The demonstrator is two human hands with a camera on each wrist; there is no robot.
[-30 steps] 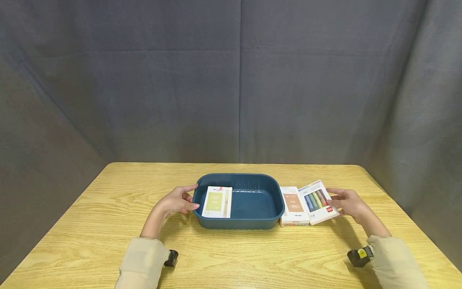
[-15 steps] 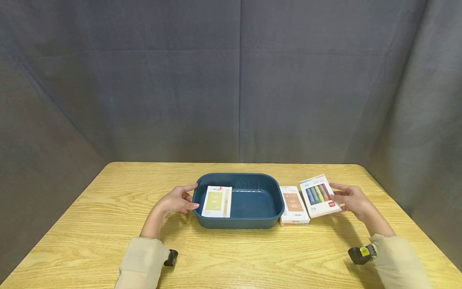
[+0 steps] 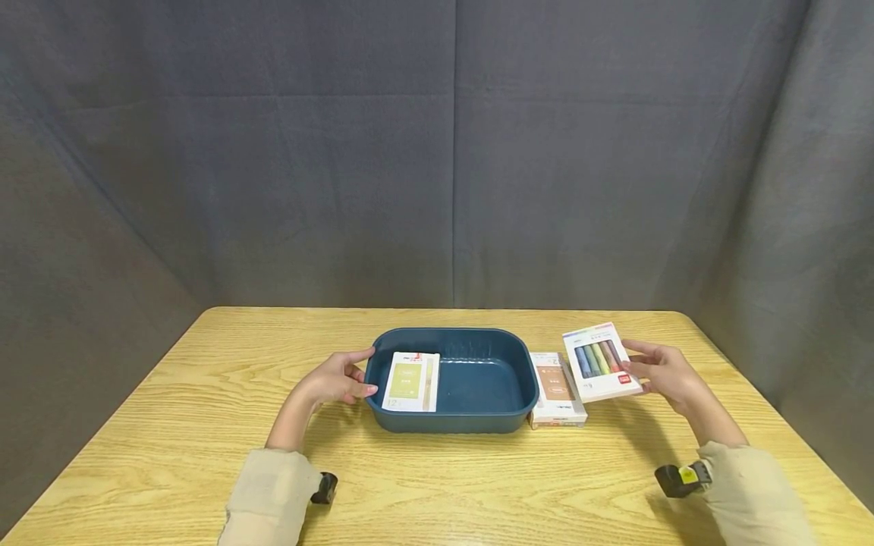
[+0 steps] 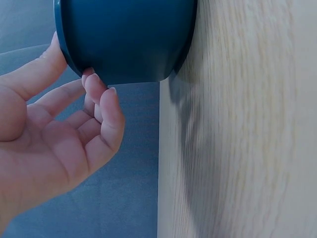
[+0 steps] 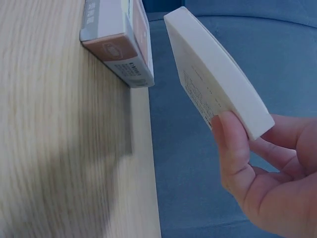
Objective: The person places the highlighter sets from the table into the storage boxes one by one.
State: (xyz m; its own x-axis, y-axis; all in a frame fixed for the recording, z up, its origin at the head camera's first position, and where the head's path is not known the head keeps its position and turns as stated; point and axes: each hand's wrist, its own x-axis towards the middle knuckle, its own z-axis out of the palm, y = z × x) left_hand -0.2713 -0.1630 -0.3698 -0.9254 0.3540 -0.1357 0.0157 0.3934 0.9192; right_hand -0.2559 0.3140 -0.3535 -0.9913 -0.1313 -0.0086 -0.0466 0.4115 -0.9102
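My left hand [image 3: 339, 378] grips the left end of a dark blue plastic bin [image 3: 478, 423], with thumb and fingertips at its rim in the left wrist view. Inside the bin, at its left, a white box with a green panel [image 3: 407, 381] leans on the wall. Between thumb and fingers, my right hand [image 3: 662, 373] pinches the right edge of a white box of coloured sticks [image 3: 601, 388]; the kind of stick is unclear. This box is tilted above the table in the right wrist view. Below and left of it lies a white box with an orange-brown panel [image 3: 556, 390].
The orange-brown-panelled box lies against the bin's right end. Everything rests on a wood-grain table [image 3: 437, 485]. Grey curtains [image 3: 341, 189] hang behind the table and along both sides. A small black camera [image 3: 676, 481] is strapped at the right wrist.
My right hand has lifted the box of coloured sticks up and away from the table, clear of the orange-brown-panelled box. The left hand and the bin have stayed still.
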